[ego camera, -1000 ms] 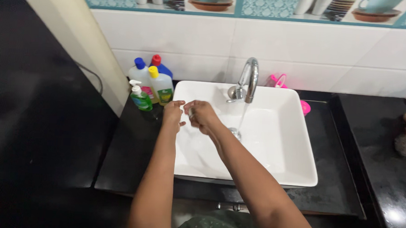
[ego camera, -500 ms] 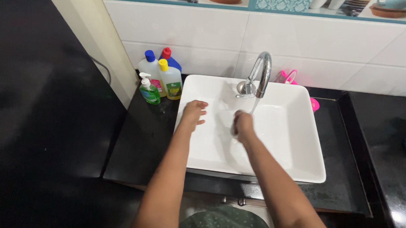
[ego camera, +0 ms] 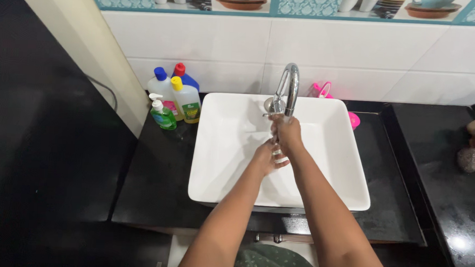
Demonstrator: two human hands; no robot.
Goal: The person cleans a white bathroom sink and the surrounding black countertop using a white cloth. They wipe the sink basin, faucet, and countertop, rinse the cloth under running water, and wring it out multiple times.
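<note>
My right hand (ego camera: pixel 287 134) is over the white square basin (ego camera: pixel 220 165), directly under the spout of the chrome tap (ego camera: pixel 288 87). Its fingers are curled around what looks like a small thin metal piece, mostly hidden in the fist. My left hand (ego camera: pixel 267 158) is just below and to the left of it, palm up and fingers apart, touching the underside of the right hand. Both forearms reach in over the basin's front rim.
Several plastic bottles (ego camera: pixel 169 101) with blue, red, yellow and white tops stand on the black counter (ego camera: pixel 155 172) left of the basin. A pink item (ego camera: pixel 324 92) lies behind the basin. Round objects (ego camera: pixel 471 158) sit at the far right. White tiles (ego camera: pixel 199 41) back the counter.
My right hand has gone from the basin's left side to under the tap. My left hand left the left rim and came in beneath the right hand.
</note>
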